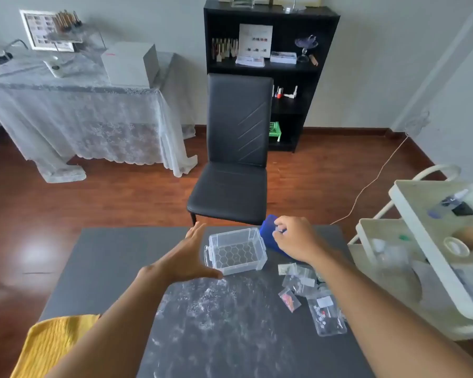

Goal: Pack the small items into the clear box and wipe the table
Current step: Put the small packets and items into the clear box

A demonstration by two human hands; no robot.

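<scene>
The clear box (236,251) stands open and empty at the far middle of the dark table (115,257). My left hand (187,255) is spread flat against the box's left side, thumb along its near corner. My right hand (294,238) hovers just right of the box, fingers pinched on a small clear packet, above the blue lid (268,230) lying beside the box. Several small clear packets (298,282) of tiny items lie on the table's right side, one with pink bits (289,299) and a larger one (327,319) near the edge.
A yellow cloth (49,347) lies at the table's near left corner. White dust smears (216,306) cover the table's middle. A white cart (426,257) with supplies stands close on the right. A black chair (235,165) faces the table's far side.
</scene>
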